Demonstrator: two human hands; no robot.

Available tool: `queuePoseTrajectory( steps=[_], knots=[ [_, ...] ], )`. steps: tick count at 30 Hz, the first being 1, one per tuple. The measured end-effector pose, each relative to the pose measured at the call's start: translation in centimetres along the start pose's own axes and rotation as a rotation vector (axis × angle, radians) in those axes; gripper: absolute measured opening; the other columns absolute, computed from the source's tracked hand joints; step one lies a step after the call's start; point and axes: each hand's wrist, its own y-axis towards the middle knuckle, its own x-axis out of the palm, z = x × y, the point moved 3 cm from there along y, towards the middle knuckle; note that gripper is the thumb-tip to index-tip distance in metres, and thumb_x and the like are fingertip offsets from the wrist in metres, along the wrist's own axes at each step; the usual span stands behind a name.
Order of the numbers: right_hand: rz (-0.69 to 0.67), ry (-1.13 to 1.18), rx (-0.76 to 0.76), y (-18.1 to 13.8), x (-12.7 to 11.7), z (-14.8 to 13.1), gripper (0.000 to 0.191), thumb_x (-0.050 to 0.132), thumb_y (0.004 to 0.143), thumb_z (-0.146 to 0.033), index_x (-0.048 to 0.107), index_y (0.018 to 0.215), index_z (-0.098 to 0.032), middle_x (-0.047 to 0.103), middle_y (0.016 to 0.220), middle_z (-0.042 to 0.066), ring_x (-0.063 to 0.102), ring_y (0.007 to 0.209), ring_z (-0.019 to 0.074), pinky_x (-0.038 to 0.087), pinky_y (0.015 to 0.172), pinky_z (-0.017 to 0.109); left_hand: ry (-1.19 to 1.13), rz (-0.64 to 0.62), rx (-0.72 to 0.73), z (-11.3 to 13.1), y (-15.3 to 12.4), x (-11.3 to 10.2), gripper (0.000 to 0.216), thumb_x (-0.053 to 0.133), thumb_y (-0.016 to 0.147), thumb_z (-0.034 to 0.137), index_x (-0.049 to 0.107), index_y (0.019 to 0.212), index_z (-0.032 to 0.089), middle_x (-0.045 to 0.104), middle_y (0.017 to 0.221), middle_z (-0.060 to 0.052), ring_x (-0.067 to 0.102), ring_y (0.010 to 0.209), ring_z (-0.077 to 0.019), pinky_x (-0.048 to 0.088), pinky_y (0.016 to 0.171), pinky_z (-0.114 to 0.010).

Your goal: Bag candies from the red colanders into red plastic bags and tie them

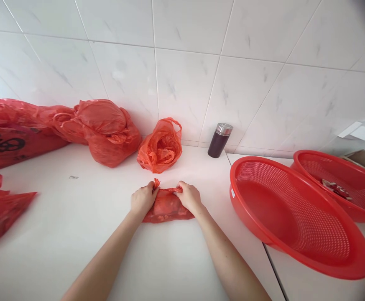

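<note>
A small red plastic bag (169, 208) with lumpy contents lies on the white table in front of me. My left hand (144, 200) is closed on its top left corner, and a twisted end of the bag pokes up past the fingers. On the opposite corner my right hand (189, 196) pinches the rolled top edge. Between the two hands the edge is stretched fairly straight. What fills the bag shows only dimly through the plastic. Just behind it sits an open, crumpled red plastic bag (160, 147).
Full red bags (107, 129) line the tiled wall at the left, and another red bag (3, 209) lies at the left edge. A dark thermos (219, 142) stands by the wall. Two red baskets, one nearer (264, 209) and one farther (314, 167), occupy the right side.
</note>
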Motion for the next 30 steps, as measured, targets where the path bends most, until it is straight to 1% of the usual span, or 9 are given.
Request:
queuePoseTrajectory(
  steps=[8,11,13,16,18,21,26,28,30],
  knots=[
    [0.011,0.006,0.0,-0.3,0.2,0.0,0.005,0.055,0.083,-0.03,0.055,0.081,-0.026,0.065,0.076,-0.004,0.055,0.069,0.0136,0.029,0.058,0.024,-0.027,0.027,-0.012,-0.1,-0.7,0.2,0.037,0.03,0.093,0.048,0.057,0.097,0.025,0.072,0.085,-0.009,0.068,0.076,-0.0286,0.043,0.063,-0.033],
    [0.016,0.006,-0.004,-0.3,0.3,0.0,0.005,0.057,0.082,-0.031,0.055,0.081,-0.026,0.065,0.078,-0.003,0.056,0.07,0.0141,0.029,0.059,0.024,-0.05,0.038,-0.028,-0.1,-0.9,-0.1,0.039,0.029,0.093,0.049,0.058,0.094,0.023,0.072,0.093,-0.011,0.068,0.081,-0.0295,0.043,0.065,-0.035],
    [0.02,0.006,-0.009,-0.3,0.3,0.0,0.006,0.057,0.081,-0.031,0.055,0.082,-0.026,0.066,0.079,-0.003,0.056,0.071,0.0144,0.029,0.06,0.025,-0.071,0.048,-0.049,0.1,-1.1,-0.4,0.044,0.024,0.094,0.05,0.057,0.092,0.021,0.071,0.099,-0.013,0.068,0.084,-0.0297,0.044,0.067,-0.035],
    [0.024,0.011,-0.014,-0.4,0.3,0.0,0.007,0.057,0.081,-0.032,0.055,0.082,-0.026,0.066,0.079,-0.002,0.056,0.071,0.0148,0.028,0.06,0.025,-0.102,0.045,-0.056,0.8,-1.3,-0.6,0.046,0.02,0.095,0.05,0.056,0.092,0.021,0.072,0.094,-0.012,0.068,0.082,-0.029,0.044,0.066,-0.035],
    [0.023,0.018,-0.014,-0.4,0.4,-0.1,0.008,0.056,0.082,-0.033,0.054,0.081,-0.025,0.065,0.079,-0.002,0.055,0.07,0.0151,0.027,0.059,0.025,-0.118,0.037,-0.033,1.5,-1.5,-0.6,0.04,0.024,0.094,0.048,0.055,0.097,0.023,0.072,0.09,-0.009,0.068,0.08,-0.0283,0.044,0.065,-0.034],
    [0.018,0.036,-0.016,-0.3,0.6,-0.3,0.008,0.055,0.082,-0.031,0.052,0.078,-0.024,0.063,0.077,-0.001,0.053,0.069,0.0153,0.026,0.059,0.026,-0.138,0.027,-0.002,2.3,-1.5,-0.3,0.031,0.032,0.093,0.044,0.055,0.098,0.024,0.073,0.092,-0.009,0.068,0.082,-0.0283,0.043,0.065,-0.034],
    [-0.014,0.119,-0.012,-0.4,0.2,-0.3,0.014,0.058,0.079,-0.029,0.046,0.075,-0.024,0.056,0.068,-0.003,0.049,0.064,0.0147,0.025,0.058,0.026,-0.23,0.013,0.0,2.3,-1.0,-0.1,0.026,0.044,0.087,0.042,0.056,0.102,0.025,0.074,0.093,-0.008,0.067,0.081,-0.0281,0.043,0.068,-0.035],
    [-0.053,0.173,-0.021,-0.5,-0.5,0.1,0.023,0.063,0.076,-0.036,0.044,0.078,-0.024,0.053,0.067,-0.006,0.046,0.061,0.0134,0.027,0.058,0.025,-0.3,0.007,0.001,1.9,-1.0,-0.2,0.026,0.045,0.086,0.046,0.059,0.099,0.027,0.074,0.091,-0.005,0.067,0.082,-0.0274,0.044,0.068,-0.034],
    [-0.103,0.326,-0.045,-0.6,-1.2,0.7,0.034,0.067,0.074,-0.047,0.042,0.078,-0.024,0.048,0.067,-0.007,0.043,0.059,0.012,0.03,0.057,0.024,-0.385,0.012,-0.003,1.3,-1.2,-0.3,0.028,0.041,0.088,0.048,0.061,0.093,0.028,0.074,0.091,-0.003,0.067,0.083,-0.0253,0.045,0.069,-0.033]
  ],
)
